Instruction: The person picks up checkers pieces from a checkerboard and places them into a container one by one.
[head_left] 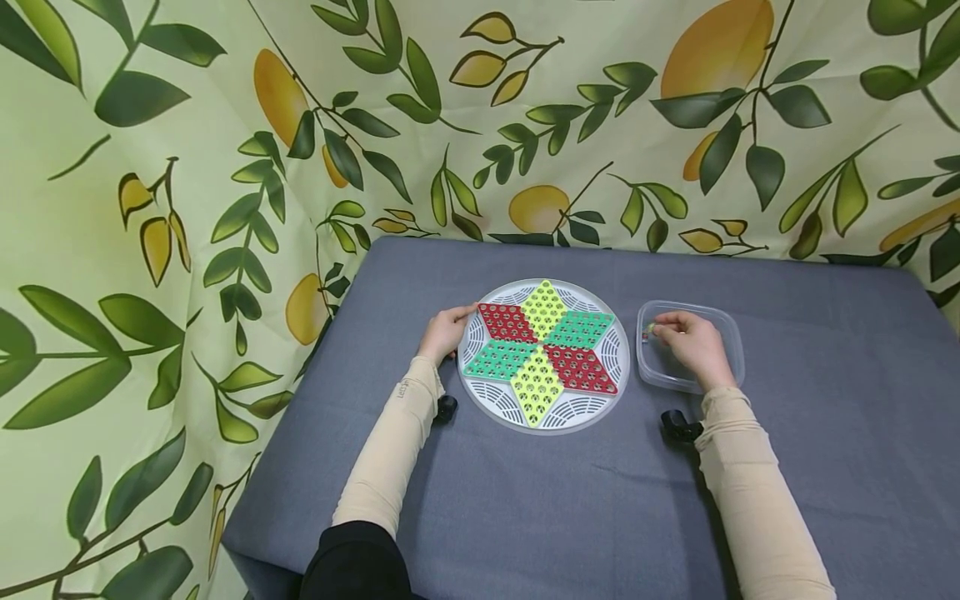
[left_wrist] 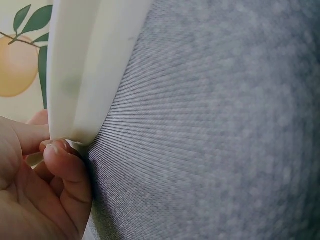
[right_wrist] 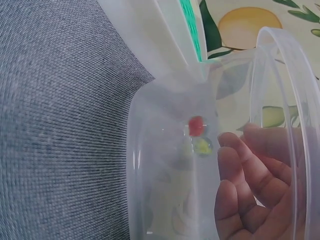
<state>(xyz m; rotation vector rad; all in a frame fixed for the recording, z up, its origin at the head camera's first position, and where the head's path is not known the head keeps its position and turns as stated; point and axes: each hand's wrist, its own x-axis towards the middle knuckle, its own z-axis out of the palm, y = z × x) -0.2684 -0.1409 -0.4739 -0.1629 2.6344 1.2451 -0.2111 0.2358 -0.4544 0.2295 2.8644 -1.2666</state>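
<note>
A round white Chinese checkers board [head_left: 540, 354] with a red, green and yellow star lies on the table. My left hand [head_left: 442, 335] holds its left rim; in the left wrist view the fingers [left_wrist: 67, 170] curl at the rim's underside. To the right stands a clear plastic container [head_left: 738, 354]. Inside it, my right hand [head_left: 693, 342] reaches toward the left wall with bent fingers. Seen through the plastic, a red marble [right_wrist: 196, 126] and a yellow marble [right_wrist: 203, 146] lie together just beyond the fingertips, with no marble visible between the fingers.
A grey cloth covers the table [head_left: 525, 508]. Behind it and to the left hangs a curtain [head_left: 420, 150] printed with leaves and yellow fruit. The container stands close to the board's right edge, with a narrow strip of cloth between them.
</note>
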